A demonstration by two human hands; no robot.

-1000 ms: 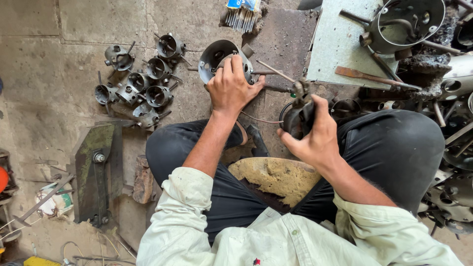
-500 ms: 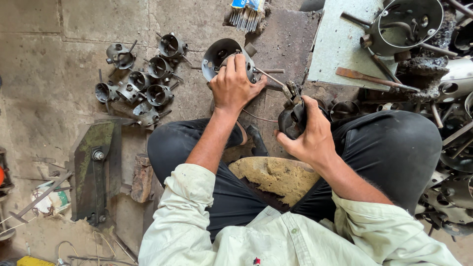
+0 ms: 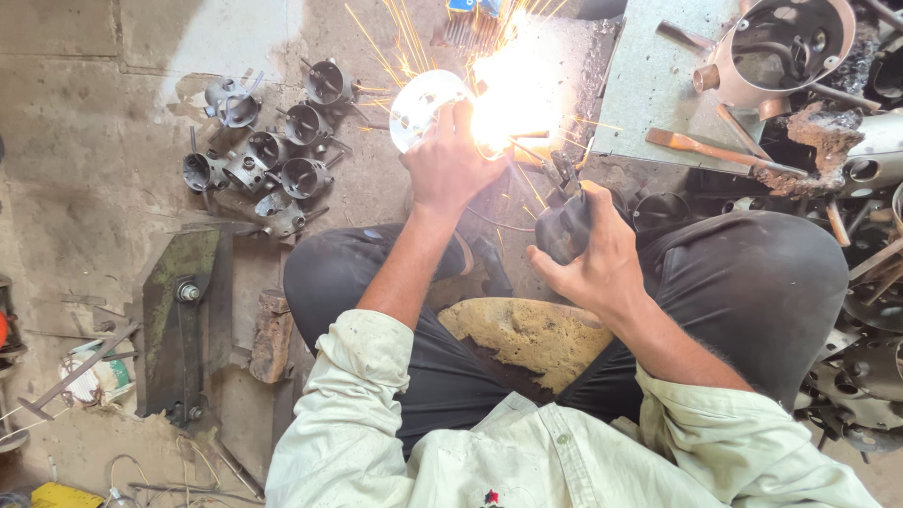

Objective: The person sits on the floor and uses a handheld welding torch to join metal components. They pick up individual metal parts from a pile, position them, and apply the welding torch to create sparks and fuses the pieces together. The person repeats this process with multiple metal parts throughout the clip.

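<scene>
I sit cross-legged on a concrete floor. My left hand (image 3: 450, 160) grips a round metal cup-shaped part (image 3: 423, 105) held on the floor ahead of me. My right hand (image 3: 594, 261) is closed around a dark welding electrode holder (image 3: 562, 222), whose rod reaches up and left to the part. A bright white arc (image 3: 513, 94) flares where the rod meets the part, right beside my left hand, and orange sparks fly upward. The glare hides the joint itself.
Several similar dark metal cup parts (image 3: 273, 155) lie grouped on the floor at the left. A green metal bracket (image 3: 183, 315) lies at lower left. A grey steel plate (image 3: 658, 80), a large round housing (image 3: 781, 47) and scrap metal crowd the right.
The arc has lit and sparks now spray from the part, which was dark before. My right hand has brought the holder's rod onto the part. My left hand stays on it.
</scene>
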